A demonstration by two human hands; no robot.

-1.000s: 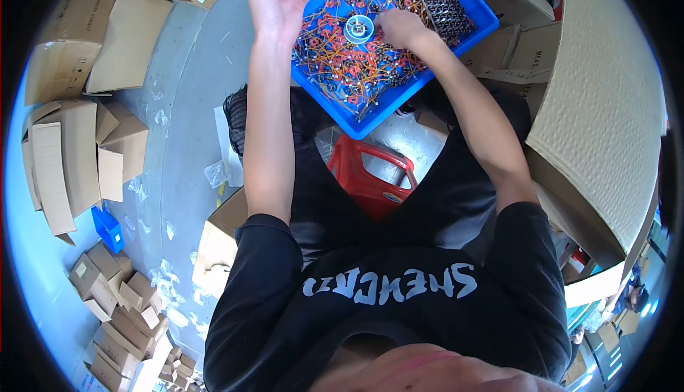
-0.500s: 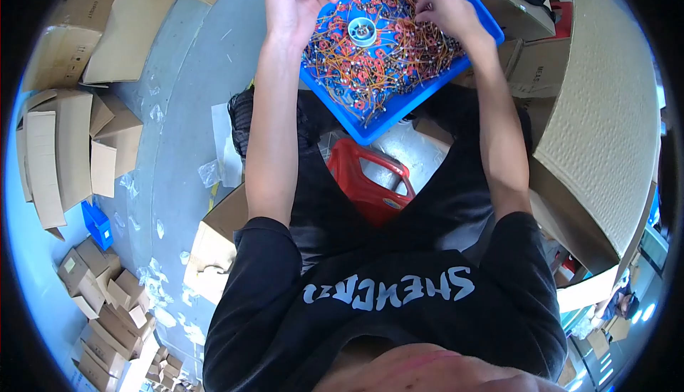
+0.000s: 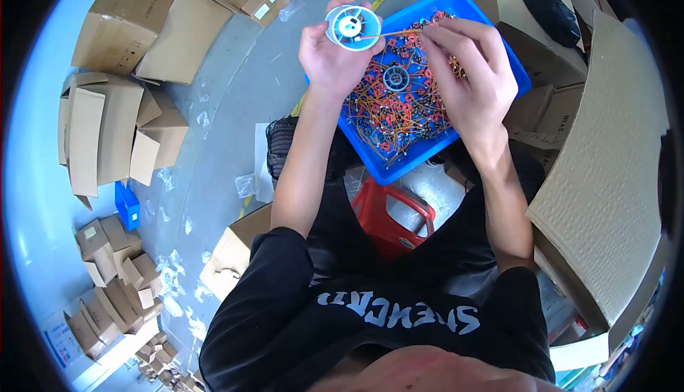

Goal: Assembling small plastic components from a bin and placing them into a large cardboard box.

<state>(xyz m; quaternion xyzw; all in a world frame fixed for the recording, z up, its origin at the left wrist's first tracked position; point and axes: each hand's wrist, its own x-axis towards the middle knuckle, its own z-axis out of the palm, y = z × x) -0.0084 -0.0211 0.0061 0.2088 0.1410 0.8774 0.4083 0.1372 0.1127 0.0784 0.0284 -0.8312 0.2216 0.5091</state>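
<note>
My left hand is wrapped around a white round plastic housing, its open end turned up. Inside it show a pale blue wall, spokes and a white hub. Over the blue tray, my right hand pinches a thin orange wire that stretches to the housing; what its other end carries is hidden by the fingers. Below both hands, the blue tray holds a heap of orange wires with small red and dark parts. A round spoked grey-blue piece lies on that heap.
A red plastic stool or container sits between my legs under the tray. Tall open cardboard boxes stand close on my right. More cartons line the left, with a small blue bin and plastic scraps on the floor.
My left hand has tipped the housing so its inside shows. My right hand has risen from the heap with an orange wire and come nearer the housing. The whole view has shifted.
</note>
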